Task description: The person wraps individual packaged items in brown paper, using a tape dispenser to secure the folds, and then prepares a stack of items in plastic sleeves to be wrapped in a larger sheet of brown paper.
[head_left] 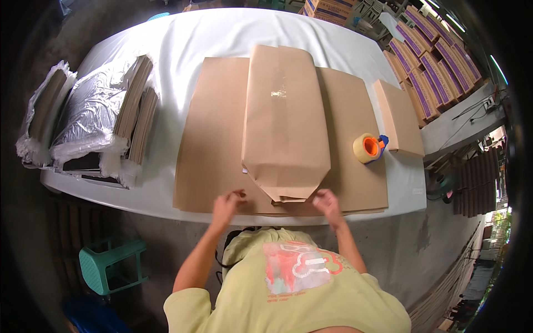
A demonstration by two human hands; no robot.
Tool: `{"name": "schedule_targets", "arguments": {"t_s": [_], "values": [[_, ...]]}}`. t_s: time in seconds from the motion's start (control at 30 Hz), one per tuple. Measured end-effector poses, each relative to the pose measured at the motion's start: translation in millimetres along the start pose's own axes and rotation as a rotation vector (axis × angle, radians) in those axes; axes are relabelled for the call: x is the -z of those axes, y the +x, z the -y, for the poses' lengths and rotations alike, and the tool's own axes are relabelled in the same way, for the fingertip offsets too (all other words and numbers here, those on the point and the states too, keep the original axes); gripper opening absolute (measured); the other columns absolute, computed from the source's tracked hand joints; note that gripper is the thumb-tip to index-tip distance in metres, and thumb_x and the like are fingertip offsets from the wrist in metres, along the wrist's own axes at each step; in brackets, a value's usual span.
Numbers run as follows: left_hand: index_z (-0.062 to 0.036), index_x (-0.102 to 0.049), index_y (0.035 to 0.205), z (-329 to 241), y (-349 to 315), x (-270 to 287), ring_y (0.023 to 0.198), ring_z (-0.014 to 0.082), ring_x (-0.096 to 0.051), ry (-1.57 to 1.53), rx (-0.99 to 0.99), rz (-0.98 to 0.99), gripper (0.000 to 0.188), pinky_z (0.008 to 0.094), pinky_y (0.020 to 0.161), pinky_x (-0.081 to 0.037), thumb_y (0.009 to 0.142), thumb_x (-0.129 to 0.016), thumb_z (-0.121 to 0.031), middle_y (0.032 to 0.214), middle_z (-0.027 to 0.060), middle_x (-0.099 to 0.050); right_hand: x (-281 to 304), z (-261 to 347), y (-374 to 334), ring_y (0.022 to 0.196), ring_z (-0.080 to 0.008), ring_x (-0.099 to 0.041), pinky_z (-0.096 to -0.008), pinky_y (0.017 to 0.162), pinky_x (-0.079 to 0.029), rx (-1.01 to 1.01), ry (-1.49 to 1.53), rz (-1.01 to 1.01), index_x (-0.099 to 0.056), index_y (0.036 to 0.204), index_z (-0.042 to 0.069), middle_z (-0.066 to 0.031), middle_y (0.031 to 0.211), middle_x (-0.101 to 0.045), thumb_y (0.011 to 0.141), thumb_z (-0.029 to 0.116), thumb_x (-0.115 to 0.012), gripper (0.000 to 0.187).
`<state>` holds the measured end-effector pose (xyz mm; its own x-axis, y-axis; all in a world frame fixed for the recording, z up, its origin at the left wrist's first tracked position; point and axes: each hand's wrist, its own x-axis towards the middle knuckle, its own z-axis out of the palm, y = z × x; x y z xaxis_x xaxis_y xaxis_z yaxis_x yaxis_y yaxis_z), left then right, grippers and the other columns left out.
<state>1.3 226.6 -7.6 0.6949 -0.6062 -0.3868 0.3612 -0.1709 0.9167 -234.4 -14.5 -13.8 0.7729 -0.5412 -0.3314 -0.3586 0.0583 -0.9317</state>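
A long parcel wrapped in brown kraft paper (286, 119) lies in front of me, with a strip of clear tape across its upper face. Its near end is folded into a tapered flap (293, 198), partly raised. Just left of that end, over the paper, my left hand (227, 205) hovers with bent fingers apart and nothing in them. My right hand (327, 203) is by the flap's right corner, fingers loosely spread; whether they touch the paper I cannot tell. Under the parcel is a stack of flat brown paper sheets (214, 133).
A tape roll on a blue-and-orange dispenser (369, 149) rests on the sheets' right side. Beyond it lies another wrapped brown parcel (398, 117). Plastic-wrapped stacks of flat boards (91, 116) occupy the white table's (177, 33) left. A green stool (111, 266) stands below; cartons (436, 64) are piled at right.
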Motion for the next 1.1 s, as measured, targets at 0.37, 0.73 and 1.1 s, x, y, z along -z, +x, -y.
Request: {"name": "schedule_targets", "arguments": {"t_s": [0.37,0.73,1.1], "values": [[0.0056,-0.065,0.082,-87.0,81.7,-5.1,0.059,0.0179,-0.065,0.343,0.289,0.034,0.056,0.025,0.053,-0.052,0.073,-0.07,-0.049,0.073,0.0126,-0.067,6.4,54.4,87.2,0.1,-0.0267,-0.053,-0.0457,0.077,-0.047,-0.319,0.337,-0.478,-0.022,0.139,0.01,-0.018,0.122,-0.044,0.066,0.035,-0.081,0.097],[0.0072,-0.063,0.084,-36.8,79.1,-26.4,0.056,0.0164,-0.064,0.14,0.25,0.039,0.049,0.0236,0.049,-0.05,0.075,-0.073,-0.04,0.072,0.0116,-0.065,-31.2,-12.6,39.9,0.083,-0.0204,-0.061,-0.0335,0.073,-0.05,0.013,0.224,-0.478,-0.01,0.14,0.003,-0.0169,0.095,-0.062,0.075,0.014,-0.074,0.093],[-0.004,-0.041,0.132,-29.7,60.7,23.5,0.107,0.0268,-0.055,0.71,-0.382,-0.151,0.058,0.0329,0.087,-0.045,0.083,-0.064,-0.025,0.127,0.0187,-0.049,46.5,-4.1,36.9,0.12,-0.0245,-0.041,-0.0457,0.101,-0.029,-0.009,0.313,-0.533,-0.023,0.14,0.009,-0.0156,0.128,-0.043,0.087,0.045,-0.055,0.072]]}}
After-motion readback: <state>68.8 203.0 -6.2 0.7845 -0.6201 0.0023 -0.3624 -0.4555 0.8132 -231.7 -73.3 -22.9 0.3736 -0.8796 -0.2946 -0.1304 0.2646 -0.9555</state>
